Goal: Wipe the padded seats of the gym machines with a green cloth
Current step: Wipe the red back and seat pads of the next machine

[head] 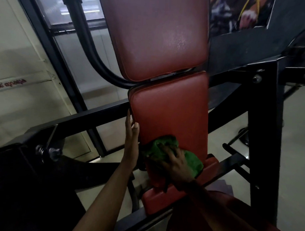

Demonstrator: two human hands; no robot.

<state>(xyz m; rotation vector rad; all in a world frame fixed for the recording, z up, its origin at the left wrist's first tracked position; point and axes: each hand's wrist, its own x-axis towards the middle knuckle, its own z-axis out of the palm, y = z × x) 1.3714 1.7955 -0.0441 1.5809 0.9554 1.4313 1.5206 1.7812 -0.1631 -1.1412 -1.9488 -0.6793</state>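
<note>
The person is working at a gym machine whose lower back pad (171, 107), in red vinyl, is standing nearly upright in the middle of the view. The green cloth (164, 143) is lying bunched against the bottom part of this pad, toward its left side. The right hand (175, 163) is pressing the cloth against the vinyl, its fingers spread apart and bent into the folds so that they are gripping the bunched fabric. The left hand (131, 146) is resting flat along the left edge of the same pad, just beside the cloth, with its fingers straight and held together pointing upward and the thumb tip touching the pad's front face.

Directly above the lower back pad, almost touching it, a larger upper back pad (157, 37) of duller red is showing a pale sheen. Below the lower pad, a small red seat pad (156, 201) is jutting toward the person. The black steel frame (265, 120) is running behind and to the right of the pad, and a glass partition (98, 52) is standing to its left. Pale floor tiles (295, 139) are showing to the right of the pad, beyond the frame.
</note>
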